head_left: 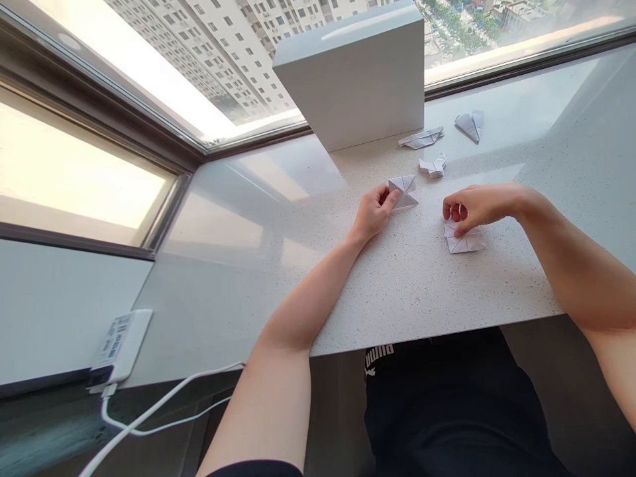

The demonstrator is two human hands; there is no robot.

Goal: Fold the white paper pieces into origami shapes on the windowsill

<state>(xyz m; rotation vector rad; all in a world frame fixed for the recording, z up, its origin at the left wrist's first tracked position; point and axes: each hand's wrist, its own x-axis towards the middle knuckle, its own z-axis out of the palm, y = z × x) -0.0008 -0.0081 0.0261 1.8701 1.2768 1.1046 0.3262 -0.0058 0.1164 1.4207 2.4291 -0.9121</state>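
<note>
My left hand (374,211) pinches the left edge of a small folded paper square (408,187), thumb on top; creases run across it to its middle. To the right, my right hand (477,204) is over a second folded paper square (468,242), thumb pressed on its upper left part and the other fingers curled. Whether those fingers grip the paper's edge is hard to make out. Behind the squares lie three more folded papers: a small many-layered one (434,165), a long narrow one (421,138) and a pointed, fan-like one (470,124).
A large white box (362,86) stands at the back against the window. On the left, a white power adapter (132,344) with white cables (163,392) sits near the front edge of the speckled white counter (387,298). Window frames (163,119) border the counter.
</note>
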